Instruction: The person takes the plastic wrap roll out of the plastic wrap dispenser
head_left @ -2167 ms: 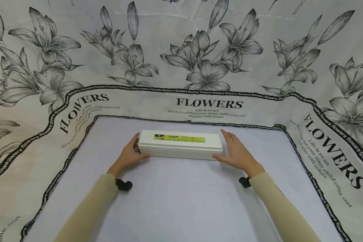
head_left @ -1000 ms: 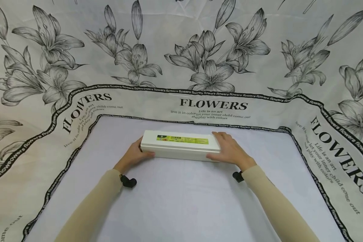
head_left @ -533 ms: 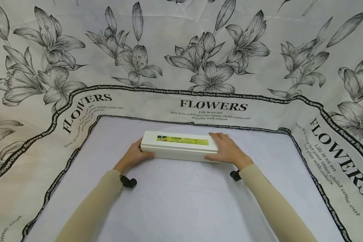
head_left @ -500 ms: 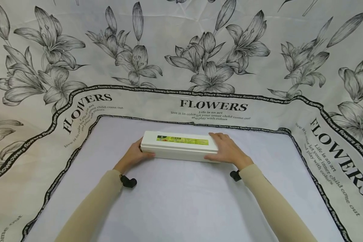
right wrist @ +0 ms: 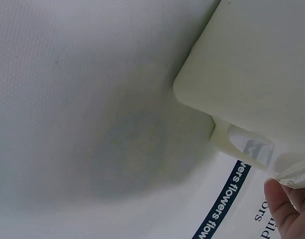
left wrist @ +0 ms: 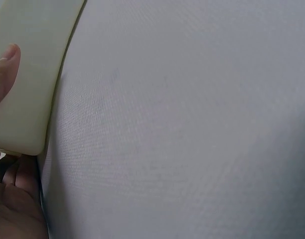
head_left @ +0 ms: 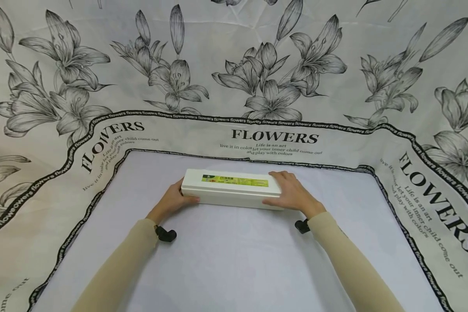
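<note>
A long white box [head_left: 226, 196] with a lid lies near the far edge of the white table surface. On its top runs a yellow-green label [head_left: 235, 180]. My left hand [head_left: 170, 201] grips its left end, thumb along the front side; the other fingers are mostly hidden behind it. At the right end my right hand [head_left: 294, 194] holds it, with the thumb on the front and fingers over the top. In the left wrist view the left thumb [left wrist: 8, 69] presses the box's side. The right wrist view shows a cut-out end piece [right wrist: 247, 144] beneath the box body.
White table surface [head_left: 230, 260] extends in front of the box. A black-edged cloth border [head_left: 273, 149] printed with "FLOWERS" surrounds it. Behind stands a backdrop [head_left: 226, 26] with lily drawings. Black wrist cameras [head_left: 166, 234] sit at both sleeves.
Both hands have closed in on the box's ends and now grip it, where earlier they stood looser around it. Over the last half second almost nothing moves.
</note>
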Demonstrator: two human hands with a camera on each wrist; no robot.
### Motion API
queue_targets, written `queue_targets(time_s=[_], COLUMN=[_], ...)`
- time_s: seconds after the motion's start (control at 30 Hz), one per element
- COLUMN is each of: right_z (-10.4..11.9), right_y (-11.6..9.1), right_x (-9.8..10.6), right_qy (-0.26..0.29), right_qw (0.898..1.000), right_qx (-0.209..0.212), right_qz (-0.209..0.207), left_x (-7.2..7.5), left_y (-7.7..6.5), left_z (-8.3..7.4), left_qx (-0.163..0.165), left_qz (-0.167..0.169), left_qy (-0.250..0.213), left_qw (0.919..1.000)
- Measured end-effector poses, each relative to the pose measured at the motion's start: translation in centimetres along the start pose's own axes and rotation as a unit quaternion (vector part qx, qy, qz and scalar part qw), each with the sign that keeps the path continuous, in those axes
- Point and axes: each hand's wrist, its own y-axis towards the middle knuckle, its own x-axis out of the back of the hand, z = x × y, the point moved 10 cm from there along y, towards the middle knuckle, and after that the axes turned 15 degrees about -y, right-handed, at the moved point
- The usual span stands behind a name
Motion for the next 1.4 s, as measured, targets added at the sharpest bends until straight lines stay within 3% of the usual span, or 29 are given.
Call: queue_targets(time_s=[0.37, 0.7, 0.9, 1.4], right_z=[0.4, -0.2, -0.3, -3.1], right_y=[0.1, -0.1, -0.4, -2.1], right_x=[1.2, 0.1, 0.7, 1.5], right_qy=[-0.008, 0.032, 0.045, 0.076], right_qw=[1.000, 0.999, 0.998, 0.994], right_qx=[0.009, -0.023, -0.031, -0.072], right_qz=[-0.025, -0.002, -0.019, -0.035], left_x=[-0.1, -0.1, 0.0, 0.2], left_y=[-0.2, -0.4, -0.5, -0.1], left_z=[0.2, 0.2, 0.3, 0.7], left_qx=[0.003, 0.006, 0.009, 0.017], left_qz=[0.000, -0.003, -0.005, -0.010], left_qy=[-0.003, 0.012, 0.009, 0.009], left_qw=[1.0000, 0.9999, 0.9999, 0.9998])
